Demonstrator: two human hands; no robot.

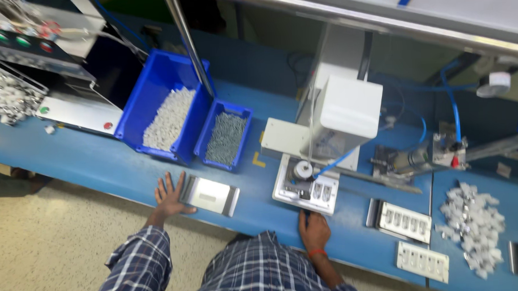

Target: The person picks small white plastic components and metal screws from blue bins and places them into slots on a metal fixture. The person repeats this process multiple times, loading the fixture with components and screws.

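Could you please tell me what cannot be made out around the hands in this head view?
- Right hand: fingers tuck under white fixture; grip unclear.
- Left hand beside metal tray: contact blurred.
- Grey parts in small blue bin: too small.

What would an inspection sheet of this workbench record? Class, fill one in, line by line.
Surface: blue bench, worn in places.
Job's things: metal tray by the left hand; white fixture plate under the press, right hand at its edge.
Clutter: two blue bins of small parts; loose white parts pile; two spare plates.
Grippers: both hands bare, holding nothing.
Cables: blue air hoses.
Surroundings: speckled floor.
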